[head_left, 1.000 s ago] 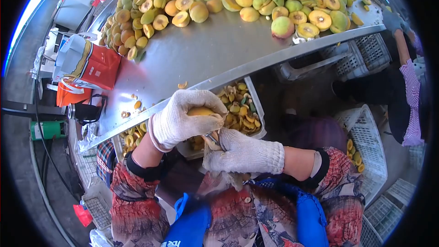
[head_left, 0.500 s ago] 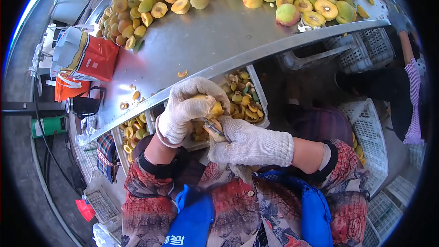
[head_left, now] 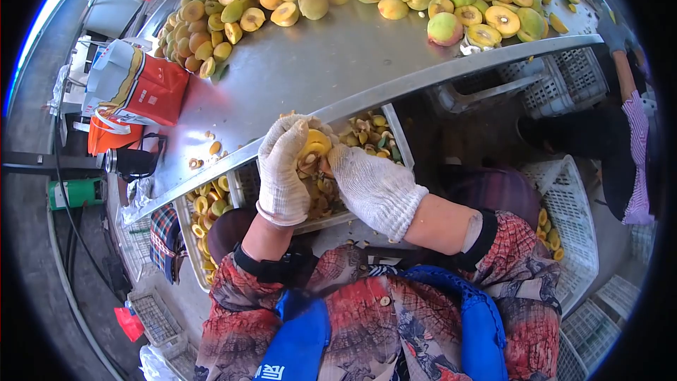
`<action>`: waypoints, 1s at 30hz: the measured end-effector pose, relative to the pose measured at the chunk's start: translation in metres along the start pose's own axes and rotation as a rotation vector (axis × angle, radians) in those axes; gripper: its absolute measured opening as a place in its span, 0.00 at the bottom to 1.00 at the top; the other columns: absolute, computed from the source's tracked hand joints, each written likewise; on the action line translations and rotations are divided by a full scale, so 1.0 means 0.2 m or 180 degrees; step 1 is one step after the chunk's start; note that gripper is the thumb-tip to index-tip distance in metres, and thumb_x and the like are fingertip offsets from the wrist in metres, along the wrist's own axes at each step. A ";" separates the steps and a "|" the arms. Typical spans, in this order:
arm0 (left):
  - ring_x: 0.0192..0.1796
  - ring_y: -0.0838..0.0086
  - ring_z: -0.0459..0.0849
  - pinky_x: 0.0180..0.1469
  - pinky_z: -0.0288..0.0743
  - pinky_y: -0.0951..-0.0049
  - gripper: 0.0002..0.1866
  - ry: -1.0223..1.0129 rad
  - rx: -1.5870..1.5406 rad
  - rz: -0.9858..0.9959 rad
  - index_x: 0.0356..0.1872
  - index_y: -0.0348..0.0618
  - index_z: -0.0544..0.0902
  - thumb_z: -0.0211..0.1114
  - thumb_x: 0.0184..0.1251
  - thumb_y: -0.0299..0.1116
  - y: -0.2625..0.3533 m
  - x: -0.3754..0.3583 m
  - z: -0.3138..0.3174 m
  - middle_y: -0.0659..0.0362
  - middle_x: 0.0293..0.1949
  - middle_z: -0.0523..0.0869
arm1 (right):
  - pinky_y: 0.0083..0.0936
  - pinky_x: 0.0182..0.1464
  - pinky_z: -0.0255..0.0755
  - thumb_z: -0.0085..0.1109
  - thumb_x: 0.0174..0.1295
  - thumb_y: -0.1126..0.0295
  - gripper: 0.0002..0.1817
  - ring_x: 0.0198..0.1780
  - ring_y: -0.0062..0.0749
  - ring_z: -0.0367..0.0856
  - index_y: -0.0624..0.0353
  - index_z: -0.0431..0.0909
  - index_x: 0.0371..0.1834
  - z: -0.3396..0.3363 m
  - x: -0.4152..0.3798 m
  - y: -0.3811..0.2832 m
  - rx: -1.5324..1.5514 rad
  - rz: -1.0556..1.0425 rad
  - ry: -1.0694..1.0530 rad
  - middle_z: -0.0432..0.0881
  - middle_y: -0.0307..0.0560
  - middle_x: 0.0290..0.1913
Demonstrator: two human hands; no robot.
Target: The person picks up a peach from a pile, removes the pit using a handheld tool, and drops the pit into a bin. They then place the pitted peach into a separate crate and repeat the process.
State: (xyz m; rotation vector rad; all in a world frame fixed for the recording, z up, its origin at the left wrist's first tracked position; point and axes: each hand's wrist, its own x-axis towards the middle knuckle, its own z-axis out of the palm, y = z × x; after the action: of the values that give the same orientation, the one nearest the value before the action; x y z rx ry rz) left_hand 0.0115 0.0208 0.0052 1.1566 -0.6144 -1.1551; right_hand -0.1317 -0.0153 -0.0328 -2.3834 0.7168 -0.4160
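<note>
My left hand (head_left: 282,176), in a white knitted glove, is wrapped round a yellow peach half (head_left: 316,142), its cut face turned up toward me. Pressed against the fruit's right side is my right hand (head_left: 377,190), gloved too and closed. The small metal-bladed knife seen in it half a second ago is now almost wholly hidden by the fingers and fruit. Both hands are over a crate (head_left: 399,137) of peach scraps and cut pieces, just by the edge of the metal table (head_left: 338,74).
Many whole and halved peaches (head_left: 314,1) are heaped along the table's far side. At left are a red bag (head_left: 159,92) and a black flask (head_left: 134,162). Peach halves fill a crate (head_left: 199,257) lower left. A co-worker's striped sleeve (head_left: 637,155) shows far right.
My hands have moved up and closer together. The peach half has turned to show its cut face, and the knife blade has gone out of sight against it.
</note>
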 end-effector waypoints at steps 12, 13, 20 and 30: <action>0.41 0.70 0.82 0.44 0.78 0.71 0.13 0.0613 0.0283 -0.0413 0.43 0.36 0.79 0.56 0.70 0.36 -0.01 0.02 -0.12 0.53 0.37 0.82 | 0.31 0.19 0.74 0.56 0.58 0.65 0.09 0.24 0.33 0.82 0.55 0.75 0.39 -0.03 0.09 -0.02 -0.1742 -0.0349 0.0738 0.75 0.43 0.24; 0.41 0.70 0.82 0.44 0.78 0.72 0.12 0.0569 0.0414 -0.0403 0.42 0.36 0.79 0.57 0.69 0.36 0.02 0.01 -0.12 0.53 0.37 0.82 | 0.30 0.17 0.72 0.56 0.58 0.64 0.09 0.22 0.31 0.81 0.54 0.75 0.38 -0.04 0.09 -0.03 -0.2040 -0.0522 0.0937 0.74 0.41 0.22; 0.32 0.79 0.76 0.37 0.72 0.78 0.09 0.1087 0.2107 0.0205 0.34 0.37 0.81 0.62 0.64 0.33 0.30 -0.10 -0.48 0.63 0.28 0.77 | 0.33 0.11 0.66 0.56 0.59 0.59 0.14 0.17 0.30 0.78 0.49 0.75 0.46 -0.03 0.07 -0.02 -0.2085 -0.0257 0.0697 0.73 0.39 0.21; 0.37 0.73 0.83 0.40 0.77 0.73 0.15 0.0044 0.3590 0.0996 0.47 0.36 0.81 0.66 0.56 0.20 0.36 -0.09 -0.42 0.56 0.35 0.83 | 0.35 0.24 0.77 0.52 0.63 0.61 0.10 0.29 0.38 0.86 0.53 0.79 0.33 -0.08 0.05 -0.01 -0.1355 0.0297 -0.0423 0.82 0.47 0.28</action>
State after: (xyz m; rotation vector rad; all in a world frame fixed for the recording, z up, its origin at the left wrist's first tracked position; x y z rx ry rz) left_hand 0.1053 0.0682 0.0461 1.8943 -1.4701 -0.4702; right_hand -0.1292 -0.0272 -0.0178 -2.7246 0.9241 -0.0654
